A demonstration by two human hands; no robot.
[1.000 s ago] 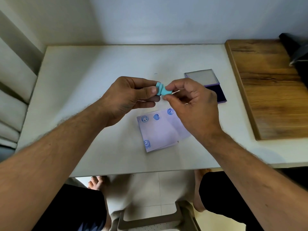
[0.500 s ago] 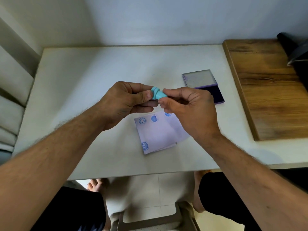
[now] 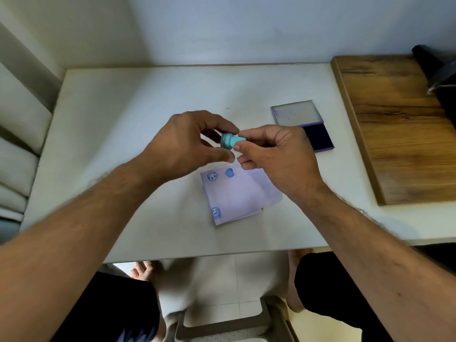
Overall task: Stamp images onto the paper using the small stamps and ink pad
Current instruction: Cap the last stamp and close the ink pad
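A small turquoise stamp (image 3: 229, 141) is held in the air above the white table (image 3: 123, 144), lying sideways. My right hand (image 3: 274, 156) pinches its right end between thumb and fingers. My left hand (image 3: 187, 144) has its fingertips around the stamp's left end. Below the hands lies a pale lilac paper (image 3: 237, 196) with blue stamped images near its top edge and its lower left corner. The ink pad (image 3: 318, 138) sits open to the right, its dark blue pad toward me and its clear lid (image 3: 296, 113) flipped back.
A wooden board (image 3: 399, 129) covers the table's right side, with a dark object (image 3: 441, 77) at its far right corner. A wall runs behind the table. My knees and a stool show below the table's near edge.
Both hands have stayed together above the paper's top edge. The stamp has turned in my fingers, and my left fingers have loosened around its left end.
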